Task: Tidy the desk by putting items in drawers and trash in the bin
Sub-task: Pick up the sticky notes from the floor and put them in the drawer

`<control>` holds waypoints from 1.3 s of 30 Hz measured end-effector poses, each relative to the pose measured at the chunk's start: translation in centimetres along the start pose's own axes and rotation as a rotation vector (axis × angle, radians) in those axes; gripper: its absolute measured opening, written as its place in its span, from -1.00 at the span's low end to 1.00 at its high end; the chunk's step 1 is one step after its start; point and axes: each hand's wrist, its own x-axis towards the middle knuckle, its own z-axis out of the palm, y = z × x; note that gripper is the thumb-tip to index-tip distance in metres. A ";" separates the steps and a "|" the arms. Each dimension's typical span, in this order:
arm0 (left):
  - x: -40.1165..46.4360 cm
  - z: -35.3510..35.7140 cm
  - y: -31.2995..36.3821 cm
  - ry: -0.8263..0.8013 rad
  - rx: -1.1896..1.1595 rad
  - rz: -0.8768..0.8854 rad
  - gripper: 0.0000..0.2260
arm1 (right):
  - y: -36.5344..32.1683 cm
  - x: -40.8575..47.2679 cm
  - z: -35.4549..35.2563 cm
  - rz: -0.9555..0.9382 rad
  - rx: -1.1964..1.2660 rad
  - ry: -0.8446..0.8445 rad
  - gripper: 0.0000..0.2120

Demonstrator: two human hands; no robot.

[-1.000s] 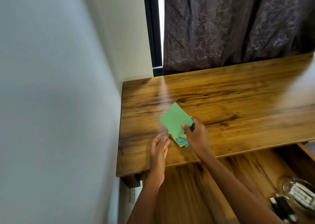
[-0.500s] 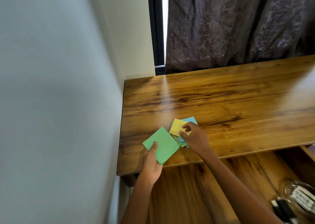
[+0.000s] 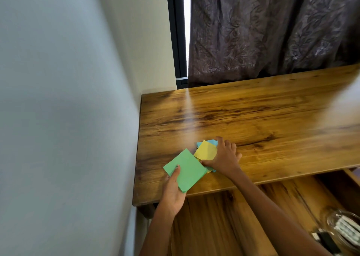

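A: Report the position of the paper.

B: A green sheet (image 3: 185,170) lies near the front left corner of the wooden desk (image 3: 253,119), its near corner reaching the desk's front edge. A yellow sheet (image 3: 206,150) sits just beside it, on top of a blue sheet (image 3: 211,142) that shows only at its far edge.

A: State of the left hand?

B: The left hand (image 3: 173,191) pinches the green sheet at its near left side, thumb on top, fingers beneath.

A: And the right hand?

B: The right hand (image 3: 224,158) rests on the yellow and blue sheets with fingers spread, thumb tip touching the green sheet's right edge.

A: Anything below the desk?

B: An open drawer (image 3: 243,216) sits below the front edge. A clear glass dish (image 3: 342,228) lies at its right side; its contents are too blurred to identify.
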 end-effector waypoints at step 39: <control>-0.4 0.1 0.0 -0.026 -0.045 -0.015 -0.85 | 3.1 -0.5 -1.4 0.231 -0.010 0.083 -0.31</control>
